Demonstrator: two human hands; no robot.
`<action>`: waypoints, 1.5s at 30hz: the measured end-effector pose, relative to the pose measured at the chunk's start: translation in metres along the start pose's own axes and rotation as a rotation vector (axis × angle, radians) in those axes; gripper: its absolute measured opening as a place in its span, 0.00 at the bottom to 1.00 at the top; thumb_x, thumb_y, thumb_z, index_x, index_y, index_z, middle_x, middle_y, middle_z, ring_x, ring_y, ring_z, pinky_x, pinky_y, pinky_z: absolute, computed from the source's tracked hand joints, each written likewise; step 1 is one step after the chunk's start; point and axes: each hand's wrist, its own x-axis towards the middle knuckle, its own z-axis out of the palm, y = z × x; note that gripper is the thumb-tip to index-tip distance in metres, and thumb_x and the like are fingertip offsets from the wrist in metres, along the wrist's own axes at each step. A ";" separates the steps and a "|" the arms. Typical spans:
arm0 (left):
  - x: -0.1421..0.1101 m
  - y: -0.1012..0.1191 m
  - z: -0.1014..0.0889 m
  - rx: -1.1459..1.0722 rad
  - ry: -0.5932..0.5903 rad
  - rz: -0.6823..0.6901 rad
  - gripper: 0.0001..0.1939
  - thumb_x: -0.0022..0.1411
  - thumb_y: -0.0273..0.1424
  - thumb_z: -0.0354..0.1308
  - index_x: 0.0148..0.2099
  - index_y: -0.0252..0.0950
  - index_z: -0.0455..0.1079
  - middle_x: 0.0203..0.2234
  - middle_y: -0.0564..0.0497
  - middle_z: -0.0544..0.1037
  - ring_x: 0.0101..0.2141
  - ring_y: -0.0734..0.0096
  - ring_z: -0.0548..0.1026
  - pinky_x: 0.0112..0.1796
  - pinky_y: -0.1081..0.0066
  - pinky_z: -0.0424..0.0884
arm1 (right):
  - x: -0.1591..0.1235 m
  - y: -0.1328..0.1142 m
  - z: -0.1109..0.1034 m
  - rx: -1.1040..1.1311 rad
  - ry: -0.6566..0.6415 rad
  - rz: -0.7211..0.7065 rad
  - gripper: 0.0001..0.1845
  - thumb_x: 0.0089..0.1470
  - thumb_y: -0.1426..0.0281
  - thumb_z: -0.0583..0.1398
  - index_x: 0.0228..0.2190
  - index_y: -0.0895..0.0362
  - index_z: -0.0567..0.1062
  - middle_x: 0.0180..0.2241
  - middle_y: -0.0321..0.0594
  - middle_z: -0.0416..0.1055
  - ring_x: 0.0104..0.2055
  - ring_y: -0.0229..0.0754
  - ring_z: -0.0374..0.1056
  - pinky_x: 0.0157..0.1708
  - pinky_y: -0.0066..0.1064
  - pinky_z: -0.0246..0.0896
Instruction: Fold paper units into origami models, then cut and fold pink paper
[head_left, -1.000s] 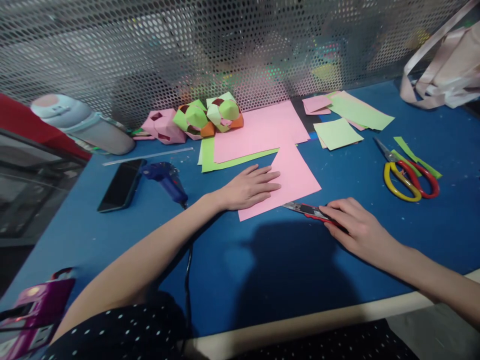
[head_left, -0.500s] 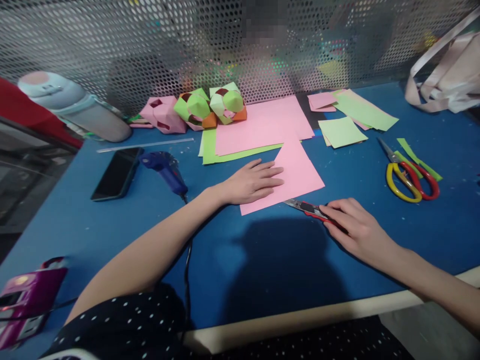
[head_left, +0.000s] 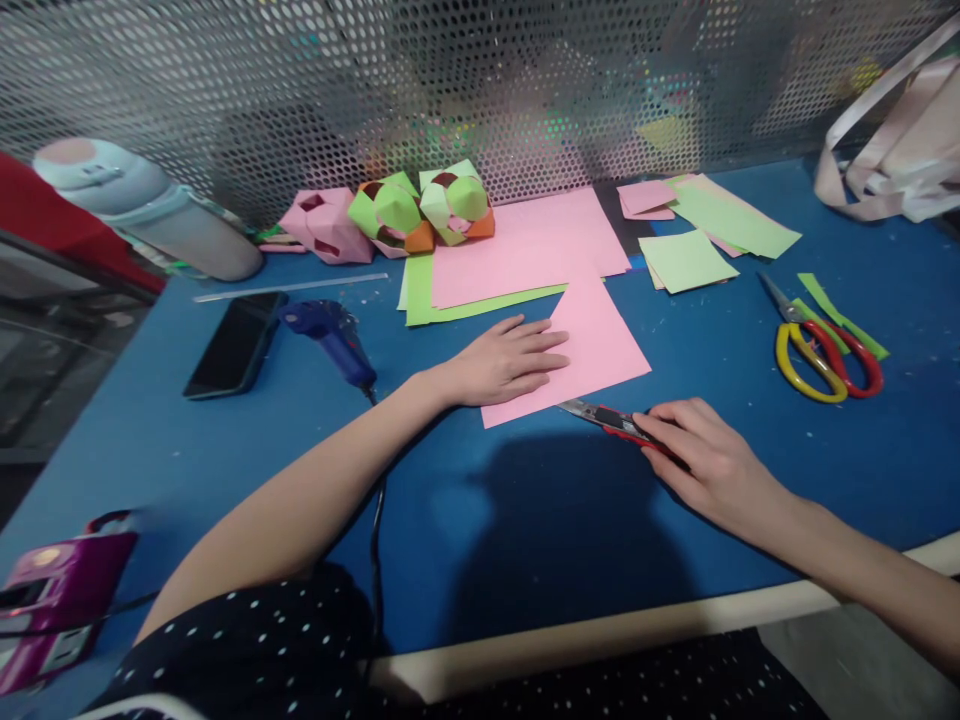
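Note:
Flat on a folded sheet of pink paper (head_left: 600, 345) lies my left hand (head_left: 510, 362), fingers spread across its left part. My right hand (head_left: 701, 450) grips a red and black utility knife (head_left: 619, 420). The knife's blade points left and its tip is at the paper's near edge; whether the tip is under the fold I cannot tell. Behind the folded piece are larger pink sheets (head_left: 525, 250) over green paper (head_left: 480, 308). To the right of my right hand rest scissors (head_left: 814, 355) with one yellow and one red handle.
A blue glue gun (head_left: 330, 340), a phone (head_left: 236, 345) and a bottle (head_left: 150, 210) stand or lie at left. Several folded paper shapes (head_left: 390, 215) line the mesh panel (head_left: 300, 90). Cut green squares (head_left: 686, 262) are at back right; a purple power strip (head_left: 64, 605) is at lower left.
The knife has slid slightly left along the paper's near edge in my right hand. My left hand stays flat on the paper. The view has shifted a little.

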 end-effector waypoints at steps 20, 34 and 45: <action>0.000 0.000 0.001 -0.010 0.022 -0.003 0.21 0.73 0.40 0.46 0.65 0.46 0.63 0.67 0.50 0.60 0.68 0.60 0.54 0.65 0.53 0.48 | 0.005 -0.007 0.002 0.019 -0.032 -0.016 0.18 0.63 0.76 0.55 0.55 0.61 0.69 0.45 0.52 0.71 0.43 0.50 0.64 0.39 0.45 0.68; 0.000 0.001 0.000 -0.002 -0.022 -0.013 0.22 0.74 0.42 0.44 0.65 0.47 0.62 0.69 0.51 0.57 0.69 0.60 0.53 0.65 0.54 0.47 | 0.009 -0.009 0.002 -0.009 -0.057 -0.050 0.16 0.63 0.77 0.57 0.52 0.65 0.70 0.44 0.54 0.71 0.43 0.49 0.63 0.40 0.44 0.67; 0.001 -0.001 0.001 0.014 -0.033 0.007 0.22 0.74 0.41 0.44 0.66 0.45 0.62 0.69 0.50 0.57 0.69 0.59 0.53 0.65 0.54 0.45 | 0.013 -0.014 0.005 -0.013 -0.044 -0.061 0.16 0.62 0.78 0.57 0.51 0.67 0.71 0.43 0.54 0.71 0.42 0.49 0.63 0.39 0.42 0.66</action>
